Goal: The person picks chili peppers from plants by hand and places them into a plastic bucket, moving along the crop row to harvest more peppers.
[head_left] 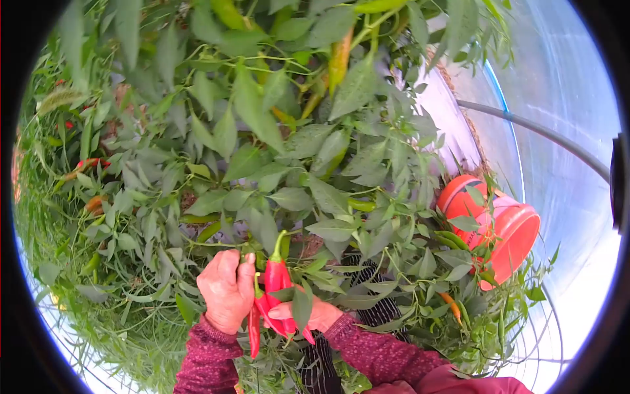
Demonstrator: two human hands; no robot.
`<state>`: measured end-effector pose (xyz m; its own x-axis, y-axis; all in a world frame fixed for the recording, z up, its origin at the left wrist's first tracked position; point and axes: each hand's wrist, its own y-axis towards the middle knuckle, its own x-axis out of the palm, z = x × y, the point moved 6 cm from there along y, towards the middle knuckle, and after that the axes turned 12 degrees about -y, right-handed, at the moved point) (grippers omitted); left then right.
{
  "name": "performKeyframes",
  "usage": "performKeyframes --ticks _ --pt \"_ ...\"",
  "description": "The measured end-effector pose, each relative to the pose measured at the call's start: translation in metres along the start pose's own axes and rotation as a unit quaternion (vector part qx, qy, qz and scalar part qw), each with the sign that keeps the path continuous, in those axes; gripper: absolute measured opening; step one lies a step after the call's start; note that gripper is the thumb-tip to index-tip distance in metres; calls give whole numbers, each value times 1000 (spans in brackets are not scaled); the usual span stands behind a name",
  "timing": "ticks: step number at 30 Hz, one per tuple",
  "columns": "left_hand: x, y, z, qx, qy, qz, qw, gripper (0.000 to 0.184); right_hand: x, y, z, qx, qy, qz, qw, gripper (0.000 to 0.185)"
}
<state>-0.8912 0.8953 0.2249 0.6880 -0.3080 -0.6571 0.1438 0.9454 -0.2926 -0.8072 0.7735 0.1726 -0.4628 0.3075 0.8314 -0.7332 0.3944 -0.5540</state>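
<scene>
Several red peppers [277, 281] with green stems are bunched in my right hand [319, 314], whose fingers wrap round them from the right, partly behind a leaf. My left hand [227, 289] is closed just left of the bunch, its thumb and fingers pinched together at a stem among the leaves; what lies between the fingertips is too small to make out. A thinner red pepper [254, 331] hangs between the two hands. Green leaves of the pepper plants surround both hands.
An orange-red bucket [518, 226] lies tilted among the plants at right. A grey pipe [545, 131] and clear plastic sheeting [558, 59] curve along the right side. An orange pepper [451, 306] hangs lower right, a yellow-orange one [339, 60] at the top.
</scene>
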Motion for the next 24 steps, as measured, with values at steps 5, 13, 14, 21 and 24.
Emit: performKeyframes --ticks 5,13,14,21,24 --pt "13 11 16 6 28 -21 999 13 1 -15 -6 17 132 -57 989 41" --pt "16 43 23 -26 -7 -57 998 23 -11 -14 -31 -34 -27 -6 999 37" --pt "8 55 22 -84 -45 -48 994 23 -12 -15 -34 -39 -24 -8 999 37" --pt "75 142 155 299 101 -71 946 23 -6 -22 -39 -33 -73 -28 996 36" --pt "144 186 191 410 71 -93 905 25 -11 -19 -37 -15 -121 -33 992 24"
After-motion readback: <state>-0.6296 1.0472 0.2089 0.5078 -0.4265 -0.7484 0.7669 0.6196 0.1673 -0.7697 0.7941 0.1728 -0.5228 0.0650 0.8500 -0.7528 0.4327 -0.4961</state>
